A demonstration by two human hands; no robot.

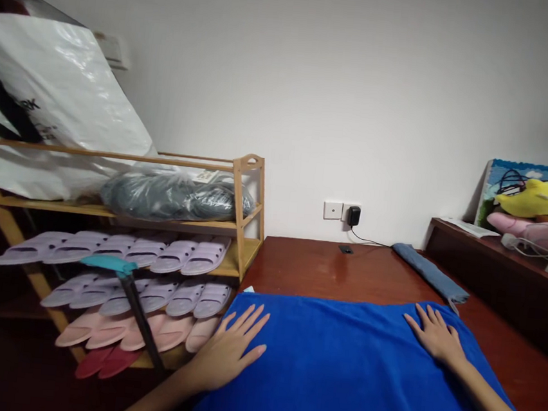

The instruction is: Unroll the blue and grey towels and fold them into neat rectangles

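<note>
A bright blue cloth (pixel 336 366), which looks like a towel, lies spread over the reddish-brown wooden tabletop (pixel 307 267). My left hand (pixel 228 353) rests on its left edge with the fingers spread. Near the far right corner of the cloth, my right hand (pixel 436 334) lies flat, fingers apart. Neither hand grips anything. Slight wrinkles run through the right half of the cloth. Its near edge falls outside the view. Just beyond my right hand is a rolled or folded blue denim piece (pixel 430 272).
Left of the table stands a wooden shoe rack (pixel 240 228) with several slippers (pixel 163 295), a plastic-wrapped bundle (pixel 173 196) and a white bag (pixel 56 94). A teal-topped handle (pixel 108 265) rises before it. A black adapter (pixel 353 216) is plugged into the wall. A yellow plush toy (pixel 541 199) lies on the right ledge.
</note>
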